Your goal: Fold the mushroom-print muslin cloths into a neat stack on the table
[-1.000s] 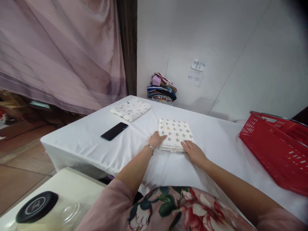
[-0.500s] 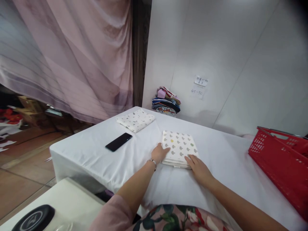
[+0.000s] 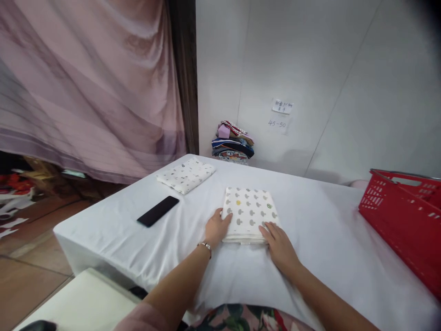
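A folded white cloth (image 3: 251,209) with grey mushroom-like prints, one yellow and one green motif, lies flat on the white-covered table (image 3: 317,230) in front of me. My left hand (image 3: 217,227) holds its left edge, thumb on top and fingers along the side. At the near right corner, my right hand (image 3: 279,243) grips it, with fingertips over the top layer and thumb by the front edge. Several layers show along the near fold. Another folded white cloth (image 3: 186,174) with small dark prints rests farther left, with a black phone (image 3: 158,211) nearer me.
A red plastic basket (image 3: 399,220) stands on the right. Behind the table's far edge is a stack of folded fabrics (image 3: 232,142) against the white wall (image 3: 310,82). Pink curtain fabric (image 3: 113,92) hangs at left. A pale surface (image 3: 82,299) juts in at lower left.
The view has shifted slightly, so the table things appear farther left. Both hands stay at the same edges of the mushroom-print cloth, which looks squarer to me.
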`<state>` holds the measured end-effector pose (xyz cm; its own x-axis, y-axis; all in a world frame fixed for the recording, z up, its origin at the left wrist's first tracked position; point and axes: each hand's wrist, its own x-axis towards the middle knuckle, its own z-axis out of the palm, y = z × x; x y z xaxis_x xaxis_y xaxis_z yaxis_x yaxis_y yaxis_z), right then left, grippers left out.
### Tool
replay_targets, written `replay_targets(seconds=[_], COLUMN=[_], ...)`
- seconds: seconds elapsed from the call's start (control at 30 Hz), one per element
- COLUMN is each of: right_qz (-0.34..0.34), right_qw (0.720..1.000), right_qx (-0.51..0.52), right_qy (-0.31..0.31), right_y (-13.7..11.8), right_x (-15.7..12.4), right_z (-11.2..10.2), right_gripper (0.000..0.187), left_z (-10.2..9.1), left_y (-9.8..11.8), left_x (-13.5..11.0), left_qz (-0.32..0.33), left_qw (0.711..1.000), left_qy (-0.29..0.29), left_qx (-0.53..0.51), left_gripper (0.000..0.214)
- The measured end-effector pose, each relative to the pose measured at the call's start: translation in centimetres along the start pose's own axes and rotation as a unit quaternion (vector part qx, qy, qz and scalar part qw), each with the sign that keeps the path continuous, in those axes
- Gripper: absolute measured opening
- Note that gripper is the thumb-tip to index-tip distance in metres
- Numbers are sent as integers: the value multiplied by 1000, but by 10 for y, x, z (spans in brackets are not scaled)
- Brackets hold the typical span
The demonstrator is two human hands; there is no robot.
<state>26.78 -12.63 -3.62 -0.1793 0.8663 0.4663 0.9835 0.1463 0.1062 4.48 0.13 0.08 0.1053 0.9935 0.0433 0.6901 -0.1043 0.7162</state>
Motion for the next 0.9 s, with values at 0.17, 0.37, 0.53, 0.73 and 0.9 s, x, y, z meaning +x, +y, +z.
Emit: replay_targets(seconds=[0.17,0.37,0.53,0.73,0.9], right_qz=[-2,1,3,3,22], right_qw=[998,998,999,997,994], right_qx=[51,53,50,75,109], right_qy=[33,18,2,-13,-23], right_y=[3,6,2,-9,-4], right_x=[-5,-6,-8,-32,-53], right_z=[7,6,-8,-11,0], right_gripper=[66,64,61,64,66], left_z=[1,-1,-6,-7,-1], left_y=[-1,0,-1,-5,-18], left_x=[-1,-1,-1,-12,-33], left_qz=[0,-22,-25,-21,-17], left_qw=[1000,999,995,990,991], left_qy=[2,-20,-30,-46,-58], left_qx=[-3,-39,-97,-131,-122], left_gripper=[49,47,47,45,55])
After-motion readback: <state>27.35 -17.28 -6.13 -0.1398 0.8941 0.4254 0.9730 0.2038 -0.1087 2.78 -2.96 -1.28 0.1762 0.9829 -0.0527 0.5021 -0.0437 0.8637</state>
